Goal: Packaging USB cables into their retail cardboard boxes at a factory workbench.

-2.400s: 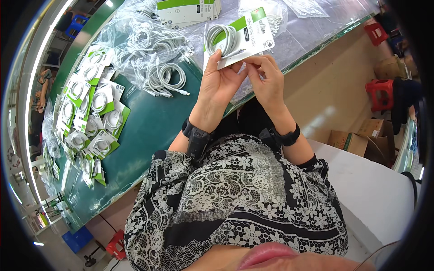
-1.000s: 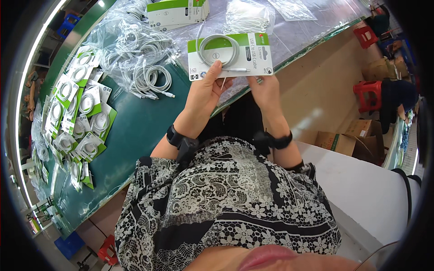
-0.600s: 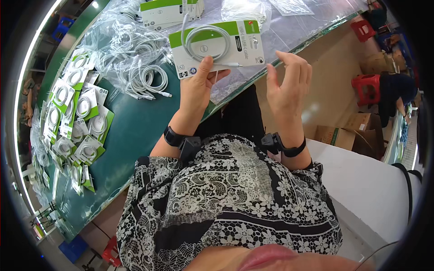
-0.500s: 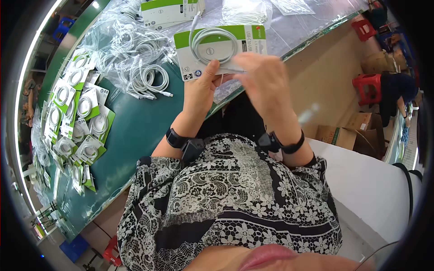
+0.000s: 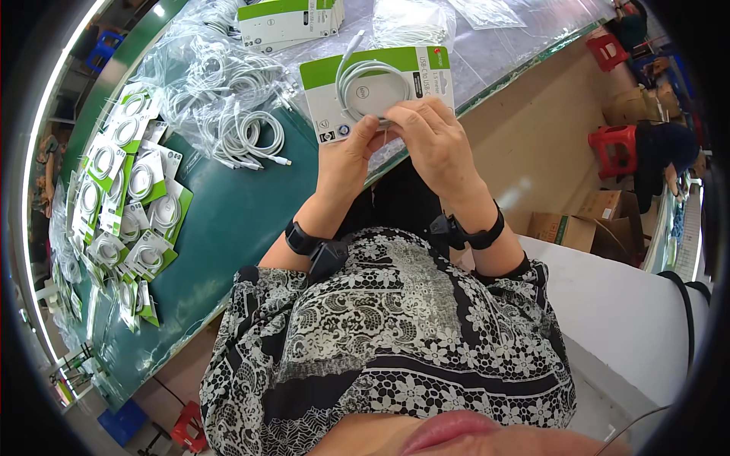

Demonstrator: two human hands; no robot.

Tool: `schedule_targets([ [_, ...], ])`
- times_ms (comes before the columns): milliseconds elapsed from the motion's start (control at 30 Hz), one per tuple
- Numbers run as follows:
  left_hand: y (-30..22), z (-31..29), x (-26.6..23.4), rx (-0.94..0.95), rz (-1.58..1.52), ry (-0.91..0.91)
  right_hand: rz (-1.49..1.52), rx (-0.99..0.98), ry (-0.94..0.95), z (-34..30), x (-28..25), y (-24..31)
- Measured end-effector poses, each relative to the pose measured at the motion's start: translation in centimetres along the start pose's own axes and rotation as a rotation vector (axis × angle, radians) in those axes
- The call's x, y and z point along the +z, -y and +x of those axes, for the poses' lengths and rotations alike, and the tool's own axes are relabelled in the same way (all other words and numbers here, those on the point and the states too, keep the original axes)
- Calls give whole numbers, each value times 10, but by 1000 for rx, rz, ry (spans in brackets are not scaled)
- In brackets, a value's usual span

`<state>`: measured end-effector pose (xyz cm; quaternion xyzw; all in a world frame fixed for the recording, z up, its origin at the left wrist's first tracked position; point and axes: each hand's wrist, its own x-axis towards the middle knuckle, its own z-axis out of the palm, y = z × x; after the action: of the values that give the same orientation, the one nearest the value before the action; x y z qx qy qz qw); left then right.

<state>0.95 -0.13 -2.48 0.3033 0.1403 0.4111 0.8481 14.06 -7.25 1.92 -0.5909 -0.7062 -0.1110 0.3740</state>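
A white and green cardboard packaging card (image 5: 325, 114) is held up over the table's near edge. On its face lies a coiled white cable (image 5: 340, 90), one plug end sticking up past the card's top edge. My left hand (image 5: 348, 161) grips the card from below, thumb on the front by the coil and fingers behind. The fingers of my right hand (image 5: 437, 144) are pinched together at the coil's lower right, close to the left thumb. What sits between those fingertips is hidden.
Carded cables (image 5: 144, 182) lie heaped on the green table (image 5: 220, 205) at left. Loose white cables (image 5: 255, 137) spill from a clear plastic bag (image 5: 175, 64). Blank-looking stacked cards (image 5: 277, 26) and a bag of white strips (image 5: 411, 23) lie farther back. Red stools (image 5: 612, 148) and cartons (image 5: 563, 228) stand right.
My right hand has moved left and in, from a blurred position beside the card to a pinch at the coil's lower edge. The card has shifted slightly right and down.
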Motion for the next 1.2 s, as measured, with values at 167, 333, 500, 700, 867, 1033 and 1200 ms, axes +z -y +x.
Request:
schedule_targets([
  [167,-1,-1,-2,17,66,-86,-100,-134,20,-4,0,-3],
  [333,-2,-6,9,52,118,-99,-70,-134,-142,-6,1,-3],
  [500,-30,-4,26,841,1123,238,102,-67,-259,-19,3,-2],
  [700,-39,0,39,1020,993,389,764,527,-196,-33,13,0],
  [867,-46,2,47,1059,1000,434,1328,801,-140,-35,5,5],
  [1033,-53,11,52,1109,1033,515,1568,992,-93,-36,-4,3],
  [1200,-64,9,59,1128,1075,608,1501,832,-58,-35,-7,0],
])
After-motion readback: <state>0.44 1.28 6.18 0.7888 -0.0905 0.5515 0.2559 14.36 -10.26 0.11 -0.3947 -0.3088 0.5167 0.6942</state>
